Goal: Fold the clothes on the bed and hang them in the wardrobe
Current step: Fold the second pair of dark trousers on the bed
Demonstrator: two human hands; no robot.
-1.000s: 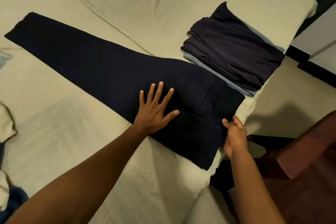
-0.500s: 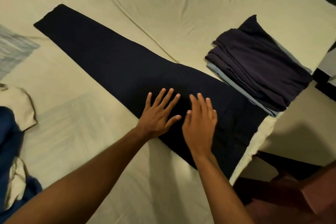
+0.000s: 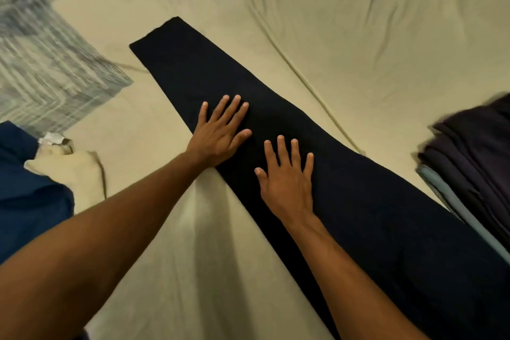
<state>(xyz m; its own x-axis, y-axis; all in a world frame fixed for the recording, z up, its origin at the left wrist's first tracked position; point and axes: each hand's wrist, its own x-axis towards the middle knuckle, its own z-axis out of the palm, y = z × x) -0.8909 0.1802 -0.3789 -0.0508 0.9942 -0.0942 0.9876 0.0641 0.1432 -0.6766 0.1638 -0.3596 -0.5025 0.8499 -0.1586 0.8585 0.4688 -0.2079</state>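
Pressing flat on the dark trousers (image 3: 317,174) with both palms, fingers straight and spread, nothing pinched: left hand (image 3: 220,135) at the strip's near edge, right hand (image 3: 287,179) just beside it at 4 o'clock. Trousers folded lengthwise, running from 11 o'clock down to 5 o'clock across the bed sheet (image 3: 358,36). Plenty of bare sheet toward 12 and 1 o'clock, more at 6. Folded dark stack (image 3: 474,157) over a light blue piece at 3 o'clock, near the trousers. Blue garment (image 3: 24,196) and cream cloth (image 3: 74,174) at 9 o'clock, blurry striped fabric (image 3: 49,74) at 10.
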